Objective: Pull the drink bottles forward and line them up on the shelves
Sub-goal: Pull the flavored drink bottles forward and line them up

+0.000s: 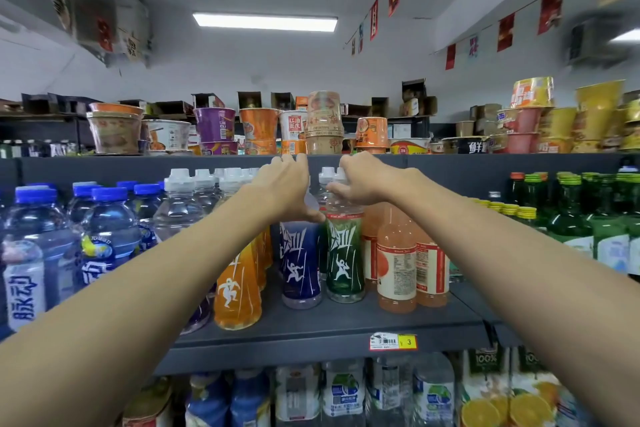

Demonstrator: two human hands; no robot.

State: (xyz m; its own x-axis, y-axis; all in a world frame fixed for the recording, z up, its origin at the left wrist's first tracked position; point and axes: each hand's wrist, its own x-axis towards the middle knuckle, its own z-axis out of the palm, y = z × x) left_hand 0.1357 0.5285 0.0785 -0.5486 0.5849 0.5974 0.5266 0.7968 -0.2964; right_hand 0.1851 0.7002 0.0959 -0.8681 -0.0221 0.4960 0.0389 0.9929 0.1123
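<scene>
On the grey middle shelf [311, 326] stand sports-drink bottles in rows. My left hand [282, 189] grips the top of a purple-labelled bottle [300, 263], its thumb on the bottle's shoulder. My right hand [363, 180] grips the neck of a green-labelled bottle [344, 260] right beside it. Both bottles stand upright, a little back from the shelf's front edge. An orange bottle [237, 291] stands further forward on the left. Pale orange bottles [396, 263] stand to the right of the green one.
Blue-capped bottles [104, 239] fill the shelf's left end, green glass bottles [571, 218] the right bay. Instant-noodle cups [214, 130] crowd the top shelf just above my hands. More bottles [343, 392] and juice cartons [485, 388] sit on the shelf below. A price tag [393, 341] hangs on the front edge.
</scene>
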